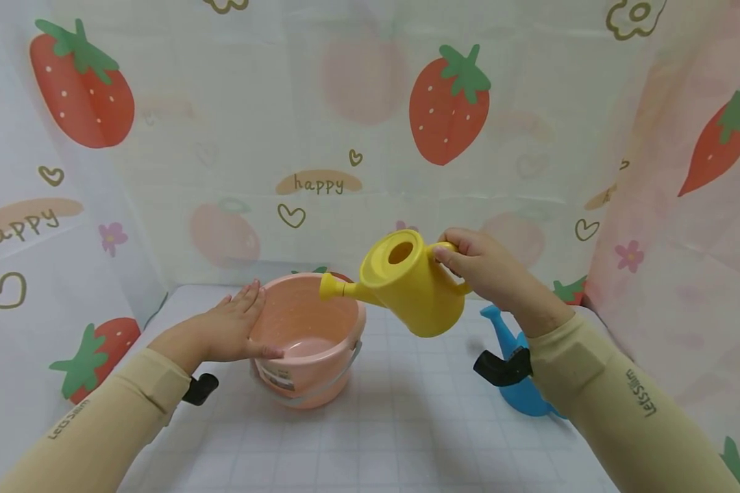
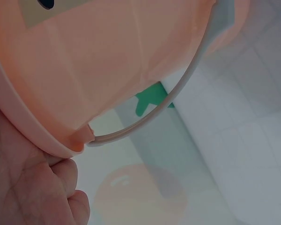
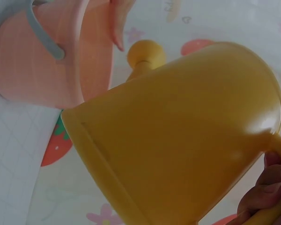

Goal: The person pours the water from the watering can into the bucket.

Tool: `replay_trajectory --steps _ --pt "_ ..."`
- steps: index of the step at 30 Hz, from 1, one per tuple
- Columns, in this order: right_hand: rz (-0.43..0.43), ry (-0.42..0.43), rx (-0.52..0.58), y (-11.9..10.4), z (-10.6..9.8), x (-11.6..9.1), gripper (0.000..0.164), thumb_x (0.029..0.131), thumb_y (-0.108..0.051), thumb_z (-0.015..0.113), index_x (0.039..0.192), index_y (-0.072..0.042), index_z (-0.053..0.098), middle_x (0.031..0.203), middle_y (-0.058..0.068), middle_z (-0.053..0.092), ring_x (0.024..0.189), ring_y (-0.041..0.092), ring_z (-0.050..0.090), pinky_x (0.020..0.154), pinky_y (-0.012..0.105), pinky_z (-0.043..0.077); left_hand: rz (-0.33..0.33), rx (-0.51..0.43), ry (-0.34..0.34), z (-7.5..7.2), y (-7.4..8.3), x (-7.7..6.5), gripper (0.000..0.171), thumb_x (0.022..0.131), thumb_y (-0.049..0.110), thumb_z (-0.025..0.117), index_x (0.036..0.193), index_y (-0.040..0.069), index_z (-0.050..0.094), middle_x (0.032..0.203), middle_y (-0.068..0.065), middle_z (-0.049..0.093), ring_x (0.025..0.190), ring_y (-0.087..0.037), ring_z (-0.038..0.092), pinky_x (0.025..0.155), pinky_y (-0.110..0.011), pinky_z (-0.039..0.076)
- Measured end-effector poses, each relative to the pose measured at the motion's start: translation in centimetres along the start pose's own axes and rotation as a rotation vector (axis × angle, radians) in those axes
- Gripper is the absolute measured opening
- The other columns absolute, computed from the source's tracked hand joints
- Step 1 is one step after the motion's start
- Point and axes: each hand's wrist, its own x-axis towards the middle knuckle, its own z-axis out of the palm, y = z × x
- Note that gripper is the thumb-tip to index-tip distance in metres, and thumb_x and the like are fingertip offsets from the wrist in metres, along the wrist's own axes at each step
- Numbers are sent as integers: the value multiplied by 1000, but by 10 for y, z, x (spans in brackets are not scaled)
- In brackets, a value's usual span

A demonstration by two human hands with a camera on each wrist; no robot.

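In the head view my right hand grips the handle of a yellow watering can. The can is raised off the table and tilted, its spout reaching left over the rim of a pink bucket. My left hand lies spread across the bucket's left rim, thumb toward the front. The left wrist view has the palm against the rim and the bucket's grey handle hanging down. From the right wrist, curled fingers show around the can's handle, and the can's body fills most of that view.
A blue watering can stands on the table at the right, partly hidden behind my right wrist and its black camera mount. The table has a white tiled-pattern cover. Strawberry-printed curtains enclose the back and sides.
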Motion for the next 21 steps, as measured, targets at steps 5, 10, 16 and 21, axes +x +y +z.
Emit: replay_trajectory --steps 5,10,16,21 --pt "22 4 -22 0 1 1 23 96 -27 47 92 -5 53 84 13 45 86 28 45 69 36 45 -4 -7 -2 0 0 0 123 69 81 44 141 -13 9 147 -30 0 135 -44 5 106 -58 9" --pt "38 2 -66 0 1 2 25 95 -31 48 93 -7 53 90 12 52 92 27 48 76 38 49 -12 -10 -8 1 0 0 120 71 77 48 141 -12 8 148 -29 -2 136 -43 3 107 -57 9" --pt "50 4 -110 -1 1 2 26 94 -33 49 92 -8 53 86 11 51 87 26 49 71 33 48 2 2 10 2 -1 1 124 69 81 43 141 -13 9 147 -30 0 136 -44 5 106 -58 10" --pt "46 0 -115 -2 1 2 26 94 -34 48 93 -8 54 86 11 51 87 26 49 70 32 47 7 4 11 2 -2 1 125 68 83 41 140 -14 9 147 -30 0 135 -44 5 106 -58 10"
